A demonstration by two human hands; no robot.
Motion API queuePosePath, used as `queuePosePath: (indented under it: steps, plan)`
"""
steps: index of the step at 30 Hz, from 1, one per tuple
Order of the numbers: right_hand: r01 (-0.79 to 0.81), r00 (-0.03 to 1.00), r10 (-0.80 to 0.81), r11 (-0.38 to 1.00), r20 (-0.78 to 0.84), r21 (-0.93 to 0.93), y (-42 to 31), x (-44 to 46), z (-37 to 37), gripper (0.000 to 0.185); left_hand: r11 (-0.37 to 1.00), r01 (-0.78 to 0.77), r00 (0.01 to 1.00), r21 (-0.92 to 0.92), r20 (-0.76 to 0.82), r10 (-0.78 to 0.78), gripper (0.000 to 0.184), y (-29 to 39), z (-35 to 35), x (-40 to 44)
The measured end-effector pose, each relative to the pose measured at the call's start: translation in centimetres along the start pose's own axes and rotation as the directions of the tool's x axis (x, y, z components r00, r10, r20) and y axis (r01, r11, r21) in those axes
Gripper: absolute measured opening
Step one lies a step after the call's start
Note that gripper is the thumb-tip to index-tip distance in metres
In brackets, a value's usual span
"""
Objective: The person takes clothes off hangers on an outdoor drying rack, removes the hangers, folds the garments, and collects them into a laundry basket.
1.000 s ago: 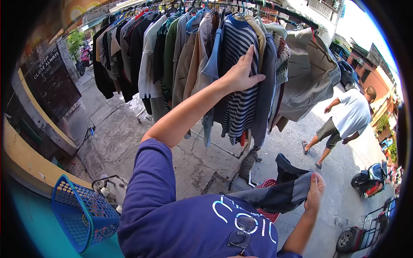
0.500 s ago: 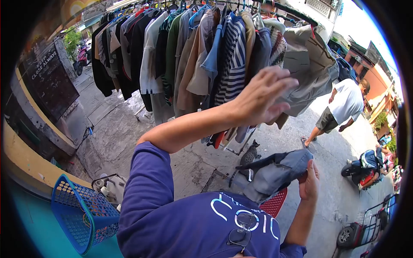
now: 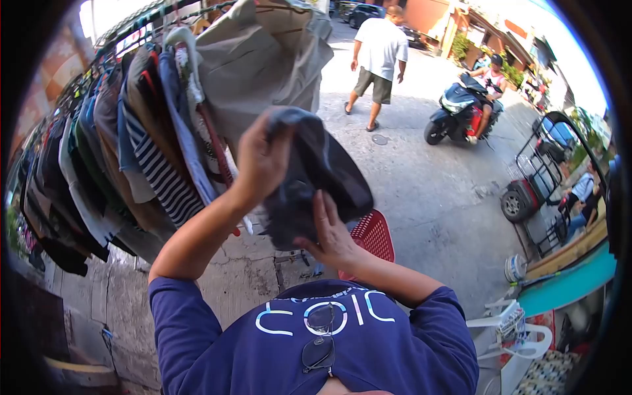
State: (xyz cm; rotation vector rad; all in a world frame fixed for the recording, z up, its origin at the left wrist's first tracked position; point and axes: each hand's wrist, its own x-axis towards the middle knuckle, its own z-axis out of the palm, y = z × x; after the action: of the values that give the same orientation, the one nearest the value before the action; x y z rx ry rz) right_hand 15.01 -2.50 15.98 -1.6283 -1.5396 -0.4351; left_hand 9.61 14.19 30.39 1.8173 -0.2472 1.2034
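Note:
A dark grey garment (image 3: pixel 316 174) hangs bunched in front of my chest. My left hand (image 3: pixel 263 155) is closed round its upper left edge. Against its lower front lies my right hand (image 3: pixel 332 234), with the fingers spread and the thumb apart. Left of the garment, a rack holds a row of hanging clothes, among them a striped navy and white shirt (image 3: pixel 158 171). A large beige cloth (image 3: pixel 257 66) hangs at the near end of the rack, behind my left hand.
A red basket (image 3: pixel 374 240) stands below the garment. Beyond it a person in a white shirt (image 3: pixel 382 49) walks, and a rider sits on a scooter (image 3: pixel 461 108). A cart (image 3: pixel 526 191) and a white plastic chair (image 3: pixel 510 329) are at the right.
The view has turned right. My left hand has left the hanging clothes and taken hold of the garment. The garment is raised, and my right hand now lies against its front.

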Motion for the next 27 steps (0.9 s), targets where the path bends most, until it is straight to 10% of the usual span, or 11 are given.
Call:
queuePosePath:
  steps: [5,8,15,21,27]
  plan:
    - [0.079,0.997,-0.078,0.993,0.015,-0.085,1.7,-1.2,-3.9,0.062,0.981,-0.013,0.978,0.192,-0.200,0.052,0.019,-2.1,-4.2,2.8]
    - [0.134,0.990,-0.142,0.951,-0.011,-0.277,3.8,-0.5,-7.5,0.026,0.990,0.136,0.971,-0.028,-0.195,-0.138,0.018,-4.7,-5.1,3.4]
    - [0.044,0.986,-0.126,0.831,-0.112,-0.555,6.4,0.1,-14.7,0.022,0.908,0.389,0.919,-0.156,-0.002,-0.394,0.023,-8.6,-4.7,1.8]
    - [-0.066,0.980,-0.062,0.799,-0.192,-0.597,7.5,-0.8,-18.7,0.018,0.834,0.405,0.912,-0.374,0.224,-0.342,0.030,-12.3,-2.2,0.9]
    - [-0.164,0.977,0.035,0.753,-0.211,-0.637,10.7,-2.4,-21.5,0.013,0.930,0.300,0.928,-0.211,0.291,-0.233,0.029,-13.0,3.8,0.2]
